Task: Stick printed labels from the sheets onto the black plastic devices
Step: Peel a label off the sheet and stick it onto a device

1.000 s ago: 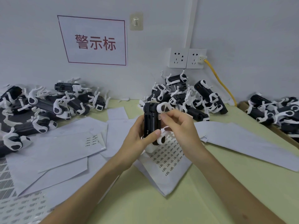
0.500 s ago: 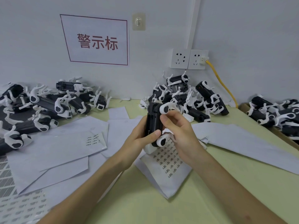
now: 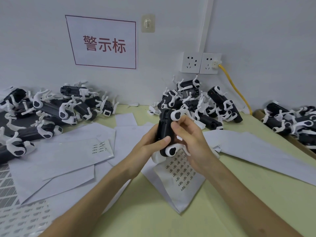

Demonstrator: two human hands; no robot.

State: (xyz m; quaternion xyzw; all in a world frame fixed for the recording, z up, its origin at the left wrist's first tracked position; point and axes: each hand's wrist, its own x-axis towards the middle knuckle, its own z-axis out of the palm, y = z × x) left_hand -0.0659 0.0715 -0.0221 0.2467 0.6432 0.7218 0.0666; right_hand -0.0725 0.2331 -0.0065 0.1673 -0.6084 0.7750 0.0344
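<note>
The left hand [image 3: 145,147] grips 1 black device [image 3: 165,132]. The right hand [image 3: 189,139] pinches its side. Big piles [image 3: 201,106] probably need labels.

Both hands were up in the middle, w/ one black device [image 3: 165,129] between them.
L hand [image 3: 147,147] gripped it from the left, fingers wrapped behind & thumb lying across the front. R hand [image 3: 191,139] bent in from the right, fingers curled, tips pinching at the upper right side. Both forearms were bare & came up from the bottom corners, making a V.
</note>
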